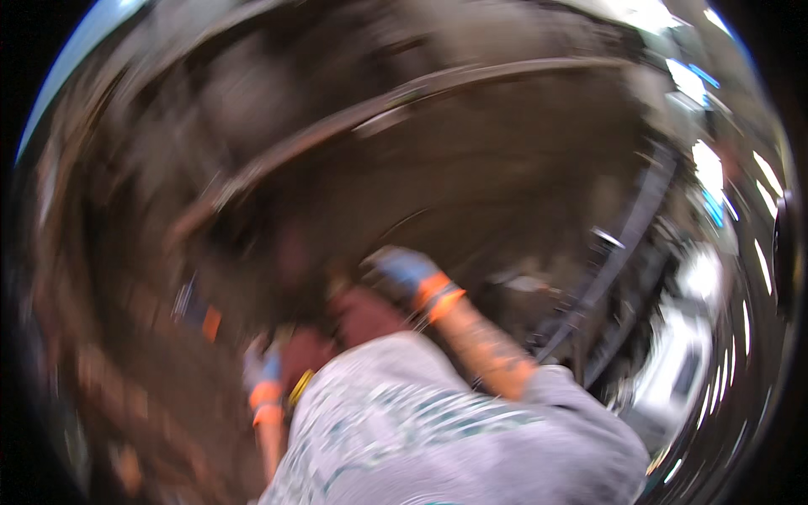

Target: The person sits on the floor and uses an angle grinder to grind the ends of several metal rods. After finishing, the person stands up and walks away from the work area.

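Motion smears the whole head view. My right hand (406,269), in a blue-grey glove with an orange cuff, is held out in front of my body over brown ground (488,185). Its fingers are too blurred to show whether they grip anything. A thin dark curved line (404,224) shows just beyond them; I cannot make out what it is. Low beside my left leg hangs my left hand (263,366), gloved the same way, its fingers also smeared. Next to it is a small yellow object (300,385) at my waist.
A long brown bar or edge (337,126) curves across the far side. To the left lies a small orange and dark object (211,323). A long grey rail or pipe (619,244) runs along the right, with a pale flat piece (526,284) near it and bright white shapes beyond.
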Demonstrator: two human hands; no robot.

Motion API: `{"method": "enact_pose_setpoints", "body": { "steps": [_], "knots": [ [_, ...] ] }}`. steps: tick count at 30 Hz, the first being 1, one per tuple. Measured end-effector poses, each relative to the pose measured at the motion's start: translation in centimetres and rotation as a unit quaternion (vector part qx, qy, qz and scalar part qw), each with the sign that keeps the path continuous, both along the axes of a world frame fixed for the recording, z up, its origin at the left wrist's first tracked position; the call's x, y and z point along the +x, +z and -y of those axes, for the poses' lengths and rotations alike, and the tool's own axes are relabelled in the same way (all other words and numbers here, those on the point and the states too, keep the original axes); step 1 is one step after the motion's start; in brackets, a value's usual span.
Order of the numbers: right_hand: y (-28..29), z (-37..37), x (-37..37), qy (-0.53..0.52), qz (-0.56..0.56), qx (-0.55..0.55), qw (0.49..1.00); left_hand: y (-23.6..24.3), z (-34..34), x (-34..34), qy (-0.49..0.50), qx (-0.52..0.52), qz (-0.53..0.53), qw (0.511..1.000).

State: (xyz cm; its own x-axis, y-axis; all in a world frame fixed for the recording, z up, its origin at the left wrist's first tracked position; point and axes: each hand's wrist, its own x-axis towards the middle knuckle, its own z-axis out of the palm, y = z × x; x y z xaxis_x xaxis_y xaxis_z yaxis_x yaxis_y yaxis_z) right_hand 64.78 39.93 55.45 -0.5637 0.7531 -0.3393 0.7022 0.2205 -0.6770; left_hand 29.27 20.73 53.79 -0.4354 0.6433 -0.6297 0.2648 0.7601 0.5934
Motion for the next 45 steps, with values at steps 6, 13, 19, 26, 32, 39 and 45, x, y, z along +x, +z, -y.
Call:
{"method": "enact_pose_setpoints", "body": {
  "steps": [6,13,19,26,32,39,45],
  "knots": [
    [5.0,0.4,1.9,-0.358,-0.462,-0.279,0.762,-4.8,-14.7,5.4,-0.068,0.223,0.271,0.934],
    [11.5,3.2,-0.1,-0.428,-0.633,-0.119,0.634,6.4,-22.9,23.5,-0.241,0.253,0.435,0.83],
    [14.0,1.3,1.5,-0.404,-0.74,-0.088,0.53,6.9,-25.5,30.3,-0.258,0.237,0.301,0.887],
    [15.5,-0.8,3.2,-0.559,-0.715,-0.004,0.42,10.3,-30.0,35.3,-0.406,0.255,0.179,0.859],
    [15.5,-3.2,6.7,-0.539,-0.7,0.068,0.463,7.8,-36.1,38.3,-0.498,0.246,-0.02,0.831],
    [13.1,-5.0,19.5,-0.581,-0.711,-0.142,0.37,-0.6,-54.2,46.0,-0.47,0.288,-0.088,0.83],
    [13.2,-10.8,37.3,-0.571,-0.69,-0.099,0.433,6.5,-55.1,58.4,-0.431,0.284,0.201,0.832]
  ]
}}
